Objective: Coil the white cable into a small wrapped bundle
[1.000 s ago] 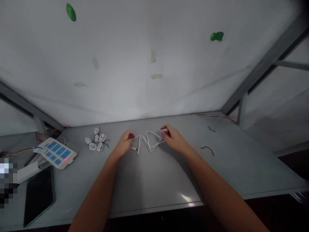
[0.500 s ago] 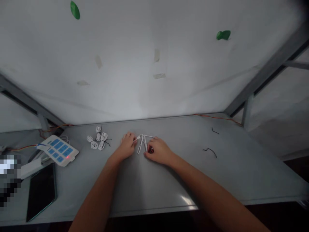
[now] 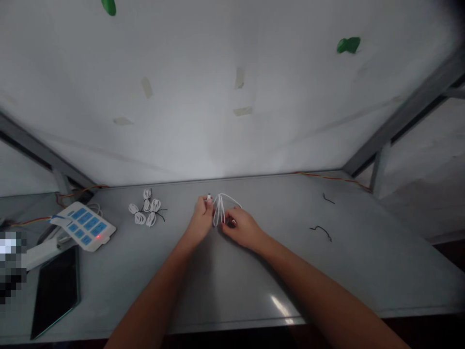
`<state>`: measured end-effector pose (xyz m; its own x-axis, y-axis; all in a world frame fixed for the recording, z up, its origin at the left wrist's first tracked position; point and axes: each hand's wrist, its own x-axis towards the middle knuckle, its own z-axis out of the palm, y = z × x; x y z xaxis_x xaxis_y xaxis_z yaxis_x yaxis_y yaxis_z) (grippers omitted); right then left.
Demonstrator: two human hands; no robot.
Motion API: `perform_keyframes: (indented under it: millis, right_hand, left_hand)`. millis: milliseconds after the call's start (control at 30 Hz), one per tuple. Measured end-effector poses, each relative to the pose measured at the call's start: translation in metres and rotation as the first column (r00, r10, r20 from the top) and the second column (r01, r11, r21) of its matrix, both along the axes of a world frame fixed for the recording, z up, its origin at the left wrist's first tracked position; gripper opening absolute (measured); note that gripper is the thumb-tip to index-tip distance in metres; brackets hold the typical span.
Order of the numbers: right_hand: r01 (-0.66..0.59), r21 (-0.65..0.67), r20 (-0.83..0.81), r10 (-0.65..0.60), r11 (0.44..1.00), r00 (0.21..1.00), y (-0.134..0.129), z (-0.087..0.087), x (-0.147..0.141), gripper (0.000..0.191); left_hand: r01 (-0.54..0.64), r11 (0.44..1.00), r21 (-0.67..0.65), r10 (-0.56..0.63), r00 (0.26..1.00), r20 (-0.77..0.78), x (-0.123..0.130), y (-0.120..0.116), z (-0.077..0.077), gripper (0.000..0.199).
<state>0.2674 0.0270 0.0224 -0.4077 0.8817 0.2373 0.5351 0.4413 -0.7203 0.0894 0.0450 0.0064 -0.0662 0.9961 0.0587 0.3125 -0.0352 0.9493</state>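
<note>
A white cable [image 3: 219, 209], gathered into narrow loops, is between my hands above the middle of the grey table. My left hand [image 3: 202, 216] pinches the cable near its plug [image 3: 209, 197], which points up from the fingertips. My right hand [image 3: 242, 227] has its fingers curled round the loops from the right, and one strand arcs over the top to its knuckles. To the left lie three coiled white cables [image 3: 146, 207], each bound with a black twist tie. Off to the right, two loose black twist ties [image 3: 321, 231] lie on the tabletop.
On the left stands a white power strip [image 3: 87, 225] with blue sockets and a lit red light. A black tablet [image 3: 56, 293] lies in front of it. A white wall [image 3: 189, 145] rises behind the table, and red-yellow wires [image 3: 327, 177] run along its base.
My left hand has moved right, closer to my right hand, and the plug now points upward. The cable loops are drawn tighter together with more strands. The view has shifted slightly.
</note>
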Motion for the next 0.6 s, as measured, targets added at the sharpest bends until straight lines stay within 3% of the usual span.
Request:
perform_keyframes:
  millis: [133,233,433,500,600]
  right_hand:
    - [0.037,-0.004,-0.132,-0.037,0.999,0.991,0.0,-0.006,0.001,0.01]
    - [0.061,-0.031,-0.202,-0.066,0.998,0.977,0.001,-0.007,0.002,0.012]
    - [0.002,-0.009,-0.199,-0.004,1.0,0.98,0.002,-0.002,0.007,0.01]
    - [-0.017,0.008,-0.183,0.018,1.0,0.983,0.003,-0.002,0.009,0.006]
    - [-0.01,0.016,-0.119,0.012,1.0,0.993,0.005,-0.002,0.014,0.02]
  left_hand:
    - [0.112,0.992,0.054,-0.119,0.981,0.151,0.023,-0.005,-0.005,0.056]
    - [0.153,0.988,0.033,-0.157,0.951,0.267,0.032,-0.004,-0.008,0.061]
    - [0.065,0.998,-0.021,-0.051,0.915,0.4,0.031,-0.002,-0.005,0.039]
    - [0.014,0.996,-0.089,0.03,0.878,0.477,0.028,0.0,-0.005,0.04]
    - [-0.01,0.985,-0.17,0.112,0.788,0.605,0.023,0.003,-0.003,0.046]
